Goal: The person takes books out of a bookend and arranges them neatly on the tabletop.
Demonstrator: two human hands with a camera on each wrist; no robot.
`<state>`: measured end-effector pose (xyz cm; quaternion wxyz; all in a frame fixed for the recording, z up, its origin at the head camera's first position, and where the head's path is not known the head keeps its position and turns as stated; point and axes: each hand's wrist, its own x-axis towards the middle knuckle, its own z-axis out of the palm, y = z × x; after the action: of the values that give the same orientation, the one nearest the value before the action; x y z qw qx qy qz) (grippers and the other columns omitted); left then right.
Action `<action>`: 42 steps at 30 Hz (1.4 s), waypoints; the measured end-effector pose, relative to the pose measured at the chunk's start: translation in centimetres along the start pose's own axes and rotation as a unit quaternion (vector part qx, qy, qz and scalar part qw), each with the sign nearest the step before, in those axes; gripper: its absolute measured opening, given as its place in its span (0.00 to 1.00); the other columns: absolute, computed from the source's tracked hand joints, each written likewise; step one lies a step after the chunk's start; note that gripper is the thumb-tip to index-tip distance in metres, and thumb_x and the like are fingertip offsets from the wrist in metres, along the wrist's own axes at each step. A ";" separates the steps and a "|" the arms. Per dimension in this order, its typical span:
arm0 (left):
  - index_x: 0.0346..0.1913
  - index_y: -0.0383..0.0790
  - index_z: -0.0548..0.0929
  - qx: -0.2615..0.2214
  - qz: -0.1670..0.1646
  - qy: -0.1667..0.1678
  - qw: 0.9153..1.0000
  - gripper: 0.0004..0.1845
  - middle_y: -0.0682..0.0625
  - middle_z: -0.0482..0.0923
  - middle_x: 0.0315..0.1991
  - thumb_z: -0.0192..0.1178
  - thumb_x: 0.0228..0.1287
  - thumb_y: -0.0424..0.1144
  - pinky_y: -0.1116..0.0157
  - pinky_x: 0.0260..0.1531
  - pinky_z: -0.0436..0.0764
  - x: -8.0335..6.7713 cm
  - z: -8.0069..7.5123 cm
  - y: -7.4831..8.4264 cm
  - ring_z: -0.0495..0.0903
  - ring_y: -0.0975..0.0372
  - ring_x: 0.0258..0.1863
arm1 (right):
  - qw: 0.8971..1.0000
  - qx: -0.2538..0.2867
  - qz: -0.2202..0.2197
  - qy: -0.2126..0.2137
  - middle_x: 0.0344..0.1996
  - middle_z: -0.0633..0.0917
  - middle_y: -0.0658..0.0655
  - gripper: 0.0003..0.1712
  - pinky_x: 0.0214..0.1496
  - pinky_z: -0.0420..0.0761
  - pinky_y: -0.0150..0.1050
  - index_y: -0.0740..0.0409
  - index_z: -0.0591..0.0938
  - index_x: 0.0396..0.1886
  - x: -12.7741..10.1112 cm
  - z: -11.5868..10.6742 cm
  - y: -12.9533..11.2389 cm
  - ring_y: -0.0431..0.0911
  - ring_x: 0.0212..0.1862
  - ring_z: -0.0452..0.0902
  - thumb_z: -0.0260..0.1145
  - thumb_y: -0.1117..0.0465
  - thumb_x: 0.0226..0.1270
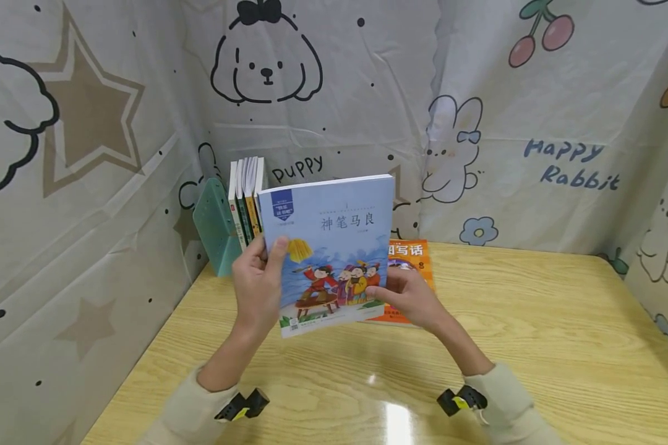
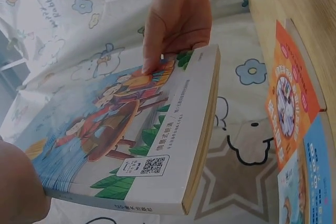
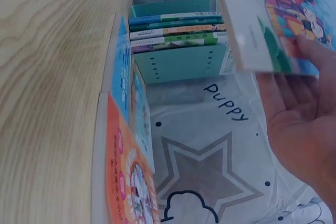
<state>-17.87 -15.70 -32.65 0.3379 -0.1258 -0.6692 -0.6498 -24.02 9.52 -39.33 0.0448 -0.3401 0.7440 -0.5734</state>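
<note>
We raise both forearms from the near edge, sleeves pushed to the wrists. Our left hand [image 1: 258,281] stands upright, thumb forward and fingers curled behind, gripping. Our right hand [image 1: 409,296] reaches in lower, thumb across the front, pinching.

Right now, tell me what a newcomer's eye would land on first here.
First, the blue picture book held upright above the wooden table, the left hand gripping its left edge and the right hand its lower right corner. Behind it, a row of books stands against a green bookend.
</note>
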 end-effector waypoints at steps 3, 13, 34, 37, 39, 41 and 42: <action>0.55 0.22 0.80 0.007 -0.006 -0.008 1.000 0.15 0.52 0.64 0.16 0.53 0.77 0.32 0.67 0.13 0.54 -0.1 0.1 -0.2 0.51 0.64 0.13 | 1.000 -0.011 -0.015 0.000 0.17 0.73 0.52 0.10 0.22 0.62 0.36 0.61 0.84 0.50 -0.4 -0.1 0.2 0.41 0.18 0.59 0.61 0.65 0.75; 0.55 0.26 0.81 0.006 -0.024 -0.022 0.999 0.15 0.48 0.77 0.23 0.55 0.76 0.34 0.72 0.15 0.63 0.0 0.6 -1.3 0.65 0.67 0.16 | 0.998 0.001 0.003 0.057 0.17 0.65 0.50 0.13 0.24 0.61 0.36 0.61 0.76 0.28 -1.3 -0.1 1.2 0.42 0.20 0.56 0.61 0.64 0.76; 0.55 0.32 0.84 0.018 -0.109 -0.071 0.991 0.15 0.49 0.72 0.18 0.60 0.73 0.39 0.71 0.15 0.65 1.3 1.4 -2.8 0.65 0.65 0.14 | 0.995 0.037 -0.027 0.091 0.14 0.53 0.53 0.27 0.21 0.55 0.39 0.59 0.59 0.15 -3.1 -2.1 2.0 0.48 0.17 0.45 0.61 0.70 0.73; 0.57 0.32 0.83 0.018 -0.119 -0.066 0.991 0.16 0.44 0.85 0.34 0.60 0.73 0.38 0.71 0.30 0.81 1.6 1.3 -3.3 0.81 0.65 0.27 | 0.994 0.028 -0.019 0.099 0.13 0.53 0.51 0.28 0.21 0.55 0.39 0.59 0.59 0.15 -3.4 -2.4 2.2 0.47 0.17 0.45 0.61 0.69 0.73; 0.58 0.30 0.82 0.010 -0.114 -0.063 0.991 0.16 0.40 0.86 0.44 0.60 0.73 0.35 0.65 0.42 0.84 1.9 1.3 -3.5 0.86 0.62 0.38 | 0.994 0.022 -0.012 0.106 0.13 0.54 0.50 0.28 0.21 0.56 0.39 0.59 0.60 0.15 -3.6 -2.6 2.3 0.47 0.16 0.46 0.61 0.68 0.74; 0.57 0.28 0.81 0.000 -0.099 -0.064 0.993 0.15 0.36 0.84 0.48 0.59 0.74 0.34 0.62 0.47 0.82 2.1 1.2 -3.8 0.86 0.58 0.43 | 0.994 0.019 -0.007 0.111 0.13 0.55 0.49 0.27 0.21 0.56 0.39 0.59 0.60 0.15 -3.8 -2.9 2.5 0.47 0.16 0.47 0.62 0.68 0.73; 0.57 0.27 0.81 -0.008 -0.091 -0.064 0.994 0.15 0.36 0.84 0.49 0.59 0.74 0.34 0.62 0.47 0.82 2.2 1.1 -4.0 0.86 0.56 0.45 | 0.993 0.019 -0.005 0.113 0.13 0.55 0.49 0.27 0.21 0.56 0.39 0.59 0.60 0.15 -3.8 -3.0 2.6 0.47 0.16 0.47 0.62 0.68 0.74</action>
<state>-22.24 -15.72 -34.30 0.2332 -0.1082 -0.6931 -0.6735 -23.64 14.44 -41.82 -0.0361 -0.2754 0.7313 -0.6229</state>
